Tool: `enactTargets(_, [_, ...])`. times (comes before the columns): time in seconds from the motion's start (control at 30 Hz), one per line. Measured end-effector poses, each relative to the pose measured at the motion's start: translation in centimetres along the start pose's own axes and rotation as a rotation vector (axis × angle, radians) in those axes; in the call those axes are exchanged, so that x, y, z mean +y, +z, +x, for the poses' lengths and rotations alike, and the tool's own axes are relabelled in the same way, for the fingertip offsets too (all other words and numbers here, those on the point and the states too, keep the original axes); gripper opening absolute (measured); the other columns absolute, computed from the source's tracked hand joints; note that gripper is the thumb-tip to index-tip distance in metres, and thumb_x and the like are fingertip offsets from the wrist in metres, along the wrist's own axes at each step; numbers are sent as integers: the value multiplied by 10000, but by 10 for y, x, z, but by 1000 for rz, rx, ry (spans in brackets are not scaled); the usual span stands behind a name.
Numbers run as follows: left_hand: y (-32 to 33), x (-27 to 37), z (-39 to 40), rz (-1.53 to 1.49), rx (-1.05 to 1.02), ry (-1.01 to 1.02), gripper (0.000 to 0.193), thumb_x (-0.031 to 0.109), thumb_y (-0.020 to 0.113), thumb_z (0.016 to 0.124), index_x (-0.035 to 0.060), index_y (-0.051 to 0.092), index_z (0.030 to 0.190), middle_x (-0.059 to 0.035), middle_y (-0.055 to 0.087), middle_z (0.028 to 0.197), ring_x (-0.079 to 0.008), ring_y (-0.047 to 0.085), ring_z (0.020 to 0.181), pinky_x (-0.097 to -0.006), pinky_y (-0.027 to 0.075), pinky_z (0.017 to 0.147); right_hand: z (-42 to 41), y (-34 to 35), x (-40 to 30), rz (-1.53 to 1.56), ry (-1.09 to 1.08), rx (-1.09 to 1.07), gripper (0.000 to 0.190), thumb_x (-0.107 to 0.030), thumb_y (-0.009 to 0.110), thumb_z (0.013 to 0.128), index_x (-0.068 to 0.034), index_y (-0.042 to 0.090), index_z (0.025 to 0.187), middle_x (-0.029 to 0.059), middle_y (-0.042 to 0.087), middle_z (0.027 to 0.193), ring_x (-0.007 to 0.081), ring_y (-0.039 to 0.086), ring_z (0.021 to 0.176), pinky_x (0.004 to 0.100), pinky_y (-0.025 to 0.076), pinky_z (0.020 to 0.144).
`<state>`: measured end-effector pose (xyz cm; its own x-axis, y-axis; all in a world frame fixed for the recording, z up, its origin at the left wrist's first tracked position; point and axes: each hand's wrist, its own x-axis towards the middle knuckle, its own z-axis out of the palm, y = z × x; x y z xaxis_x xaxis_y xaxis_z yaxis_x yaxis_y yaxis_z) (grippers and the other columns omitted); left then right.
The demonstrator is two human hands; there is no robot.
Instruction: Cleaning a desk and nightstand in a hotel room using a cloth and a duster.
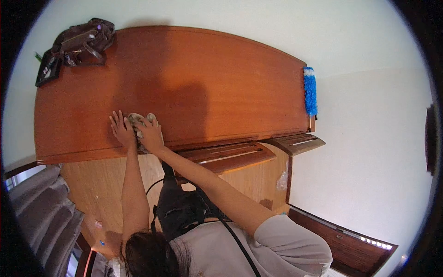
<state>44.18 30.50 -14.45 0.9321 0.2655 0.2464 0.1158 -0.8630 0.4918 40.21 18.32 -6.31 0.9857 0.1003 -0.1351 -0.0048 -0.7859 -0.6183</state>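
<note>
A crumpled light patterned cloth (135, 119) lies on the reddish-brown wooden table (238, 93), close to the front edge. My right hand (150, 135) grips it from above, its fingers pressed into the folds. Just left of the cloth, my left hand (123, 131) rests with fingers spread and nothing in them. Its thumb side is right beside the cloth; whether they touch is hard to tell. Part of the cloth hangs below my right palm, toward the table's edge.
A dark handbag (83, 41) and a black framed item (49, 69) occupy the far left corner. At the right end lies a blue fluffy duster (310, 91). Wooden slatted chairs (228, 157) stand against the front edge. Grey curtains (45, 214) hang at the lower left.
</note>
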Motion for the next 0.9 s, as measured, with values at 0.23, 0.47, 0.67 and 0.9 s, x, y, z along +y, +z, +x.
enactTargets(0.23, [-3, -5, -1, -506, -245, -224, 469, 374, 313, 1009, 130, 459, 1382, -52, 275, 1524, -237, 136, 1437, -408, 150, 1149, -4, -68, 53, 727, 140, -119, 428, -116, 729, 733, -165, 645, 1151, 76, 613, 1151, 218, 570, 1082, 372, 447, 933])
enactTargets(0.47, [25, 40, -28, -439, -310, -569, 503, 367, 377, 992, 42, 449, 1369, -110, 240, 1530, -269, 161, 1429, -405, 193, 1138, -82, -213, 141, 1427, 257, -54, 403, -88, 488, 919, -31, 472, 1317, 120, 604, 1139, 196, 597, 1019, 324, 489, 870])
enactTargets(0.67, [68, 92, -31, -308, -503, -497, 604, 462, 419, 944, -30, 523, 1278, -218, 463, 1369, -382, 429, 1269, -418, 339, 1055, -173, -303, 236, 1823, 148, 103, 440, -58, 327, 966, -22, 316, 1405, 152, 446, 1360, 294, 528, 1166, 382, 460, 982])
enactTargets(0.9, [112, 242, -62, -157, -401, -344, 632, 486, 412, 924, -68, 570, 1186, -273, 574, 1197, -413, 520, 1161, -475, 396, 980, -294, -403, 294, 1923, 165, 235, 402, -135, 404, 964, -51, 406, 1357, 141, 531, 1278, 266, 568, 1116, 387, 496, 922])
